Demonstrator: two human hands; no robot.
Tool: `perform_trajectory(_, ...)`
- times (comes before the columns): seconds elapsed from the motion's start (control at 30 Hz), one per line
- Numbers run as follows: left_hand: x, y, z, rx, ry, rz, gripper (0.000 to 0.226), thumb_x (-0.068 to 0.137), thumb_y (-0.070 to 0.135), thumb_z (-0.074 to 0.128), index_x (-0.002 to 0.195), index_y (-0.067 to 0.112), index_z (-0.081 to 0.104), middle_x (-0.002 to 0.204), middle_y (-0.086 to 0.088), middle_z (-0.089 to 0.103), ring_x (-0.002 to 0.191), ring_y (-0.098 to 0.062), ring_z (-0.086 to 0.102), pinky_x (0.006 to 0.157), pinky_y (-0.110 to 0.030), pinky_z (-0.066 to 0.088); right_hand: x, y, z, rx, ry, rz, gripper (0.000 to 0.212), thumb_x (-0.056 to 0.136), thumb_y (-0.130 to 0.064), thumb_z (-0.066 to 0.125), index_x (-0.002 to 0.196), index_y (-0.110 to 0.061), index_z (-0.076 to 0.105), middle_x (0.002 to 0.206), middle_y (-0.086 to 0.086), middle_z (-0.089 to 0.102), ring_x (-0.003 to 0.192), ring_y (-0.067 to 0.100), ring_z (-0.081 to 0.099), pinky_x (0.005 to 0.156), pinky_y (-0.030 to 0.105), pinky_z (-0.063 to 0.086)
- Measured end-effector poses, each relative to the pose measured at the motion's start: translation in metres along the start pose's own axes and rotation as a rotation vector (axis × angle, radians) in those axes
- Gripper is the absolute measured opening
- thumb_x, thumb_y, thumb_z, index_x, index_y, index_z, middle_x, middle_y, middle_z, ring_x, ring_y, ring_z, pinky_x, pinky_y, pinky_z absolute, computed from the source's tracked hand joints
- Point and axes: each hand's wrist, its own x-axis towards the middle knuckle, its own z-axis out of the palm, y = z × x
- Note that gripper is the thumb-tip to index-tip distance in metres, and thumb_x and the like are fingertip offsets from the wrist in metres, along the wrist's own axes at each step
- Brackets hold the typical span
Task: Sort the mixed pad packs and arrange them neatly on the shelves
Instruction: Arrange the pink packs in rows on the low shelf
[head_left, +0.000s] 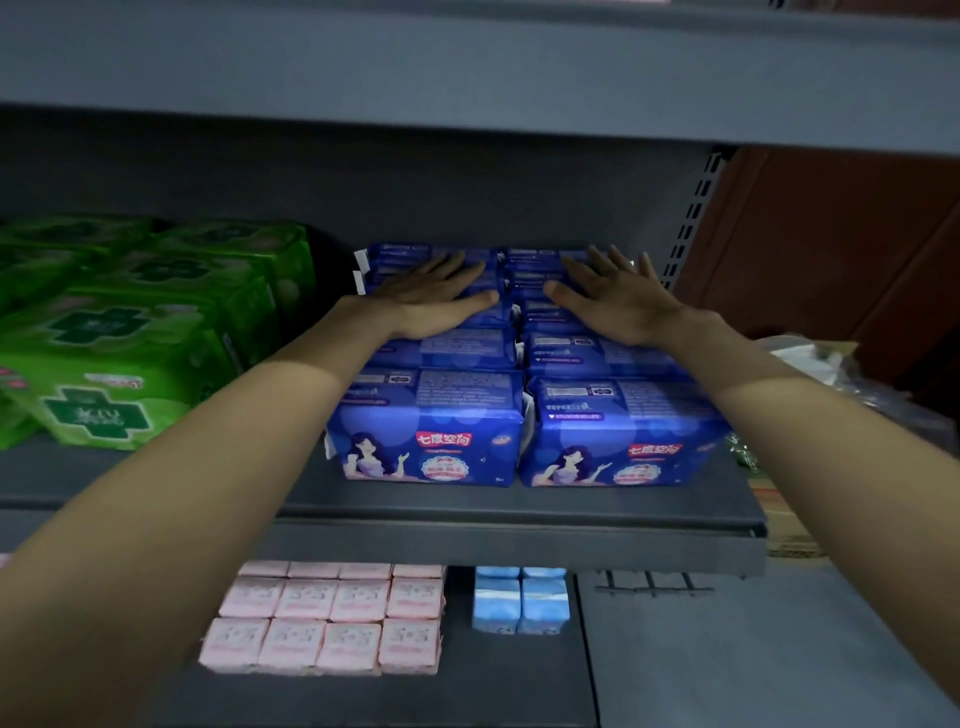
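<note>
Blue packs (470, 415) stand in two rows on the middle shelf (519, 525), running front to back. Left hand (434, 299) lies flat, fingers spread, on the left row's rear packs; right hand (613, 301) likewise flat and spread on the right row. Green packs (119, 332) sit to the left, loosely stacked and tilted. Pink packs (322, 618) and pale blue packs (519, 603) on the shelf below.

Risk: uneven downward pressure could skew the rows or nudge front packs toward the shelf lip. Soft wrappers slide easily.
</note>
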Motion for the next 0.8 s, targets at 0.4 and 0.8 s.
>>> perform_trajectory(0.4, -0.127, 0.001, 0.022, 0.194, -0.017, 0.090, 0.112, 0.058, 0.093, 0.041, 0.147, 0.048, -0.009, 0.159, 0.010, -0.014, 0.147, -0.023, -0.010, 0.116, -0.058, 0.003, -0.140, -0.025, 0.003, 0.091, -0.055, 0.102, 0.098, 0.057, -0.090, 0.026, 0.144, -0.055, -0.001, 0.160, -0.005, -0.008, 0.146, 0.034, -0.007, 0.114, 0.060, 0.000)
perform_trajectory(0.8, -0.121, -0.017, 0.032, 0.190, 0.128, 0.148, 0.098, 0.079, 0.066, 0.059, 0.148, 0.044, -0.007, 0.160, 0.010, -0.012, 0.147, -0.023, -0.009, 0.108, -0.044, 0.034, -0.124, -0.045, 0.024, -0.085, 0.003, 0.073, 0.109, 0.070, -0.067, 0.066, 0.147, -0.046, -0.008, 0.160, 0.005, -0.011, 0.142, 0.046, -0.007, 0.107, 0.069, 0.014)
